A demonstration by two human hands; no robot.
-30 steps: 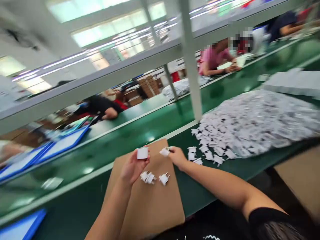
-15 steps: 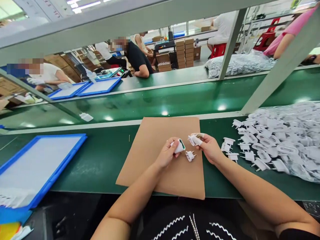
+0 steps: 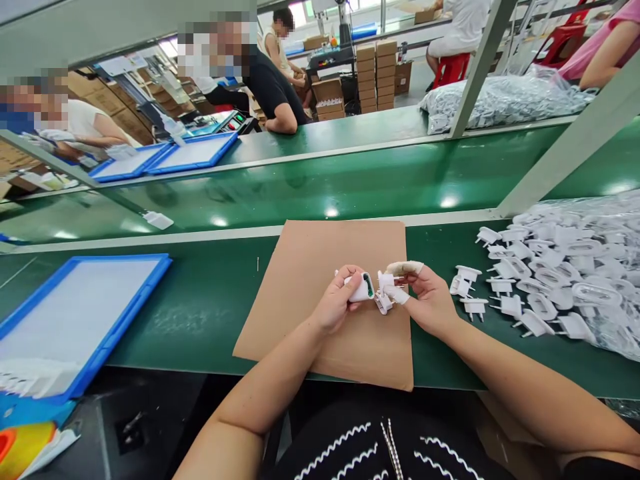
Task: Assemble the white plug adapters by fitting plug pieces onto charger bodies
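My left hand (image 3: 340, 299) is closed around a white charger housing (image 3: 358, 288), whose open end shows a green circuit board inside and faces right. Between the covered thumb and finger of my right hand (image 3: 425, 293) is a white plug cap (image 3: 386, 280) with metal pins pointing right. The cap is just beside the housing's open end. Below it, partly hidden, a second plug cap (image 3: 383, 304) lies on the brown cardboard sheet (image 3: 320, 250). Both hands are above this sheet.
To the right lies a pile of white plug caps (image 3: 545, 267) in and around a clear plastic bag. A blue-rimmed tray (image 3: 90, 313) with white pieces is at the left. A sloping metal post (image 3: 555, 160) stands at right. Several people sit across the green line.
My right hand has turned the plug cap so its pins point right and brought it closer to the housing. The housing has shifted slightly right. The view has tilted down.
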